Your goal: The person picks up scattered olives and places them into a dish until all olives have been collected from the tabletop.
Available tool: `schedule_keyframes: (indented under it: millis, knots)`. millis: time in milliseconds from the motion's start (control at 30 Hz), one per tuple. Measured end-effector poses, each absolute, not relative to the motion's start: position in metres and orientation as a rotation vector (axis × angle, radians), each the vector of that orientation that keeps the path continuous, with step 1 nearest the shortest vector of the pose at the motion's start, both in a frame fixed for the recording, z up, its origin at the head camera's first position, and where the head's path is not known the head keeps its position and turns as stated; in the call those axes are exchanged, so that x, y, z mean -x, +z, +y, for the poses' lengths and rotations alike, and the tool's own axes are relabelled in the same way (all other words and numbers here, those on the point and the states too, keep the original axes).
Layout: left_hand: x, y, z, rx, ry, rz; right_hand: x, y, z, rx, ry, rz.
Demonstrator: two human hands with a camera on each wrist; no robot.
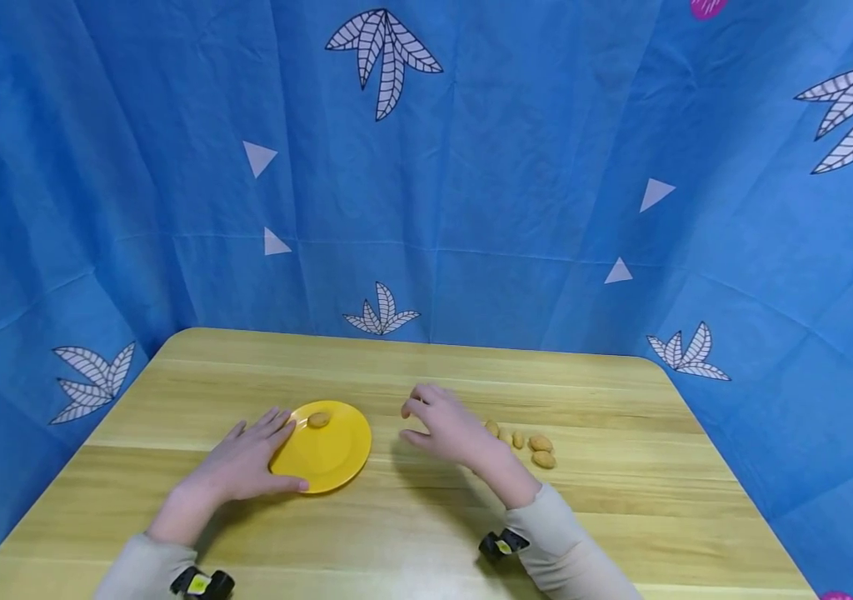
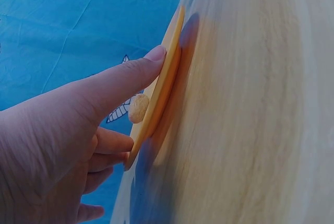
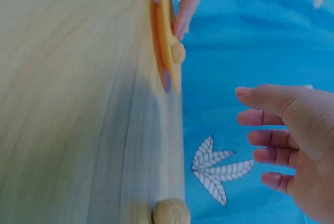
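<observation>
My left hand [image 1: 248,462] rests at the left side of a round yellow plate [image 1: 325,462], its thumb on the near rim and the fingers spread along the far-left rim. One small tan, rough-skinned oval piece [image 1: 318,420] lies on the plate near the back; it also shows beside the thumb in the left wrist view. To the right of the plate, my right hand [image 1: 443,423] hovers over the table with loosely bent fingers and nothing between them. Several similar tan oval pieces [image 1: 542,459] lie on the table right of that hand, some partly hidden behind its wrist.
The pale wooden table [image 1: 366,550] has rounded back corners. A blue cloth [image 1: 516,150] printed with white leaves and triangles hangs behind it and at the sides. Each sleeved forearm carries a small black wrist camera [image 1: 203,582].
</observation>
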State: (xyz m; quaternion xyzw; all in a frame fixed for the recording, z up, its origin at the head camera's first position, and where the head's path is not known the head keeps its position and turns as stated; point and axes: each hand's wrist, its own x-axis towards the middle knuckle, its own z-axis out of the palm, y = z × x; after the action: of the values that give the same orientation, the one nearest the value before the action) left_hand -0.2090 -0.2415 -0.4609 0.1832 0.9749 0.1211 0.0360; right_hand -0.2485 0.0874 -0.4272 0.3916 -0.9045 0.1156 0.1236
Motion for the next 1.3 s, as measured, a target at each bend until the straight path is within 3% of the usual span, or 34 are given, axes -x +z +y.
schedule_keyframes:
  millis: [700, 1300]
  knots:
    - [0.208, -0.461, -0.241, -0.555, 0.376, 2.993, 0.246, -0.433, 0.123, -0.795, 0.691, -2.763]
    - [0.208, -0.46, -0.24, -0.56, 0.382, 2.984, 0.235, -0.454, 0.139, -0.53, 0.561, -2.892]
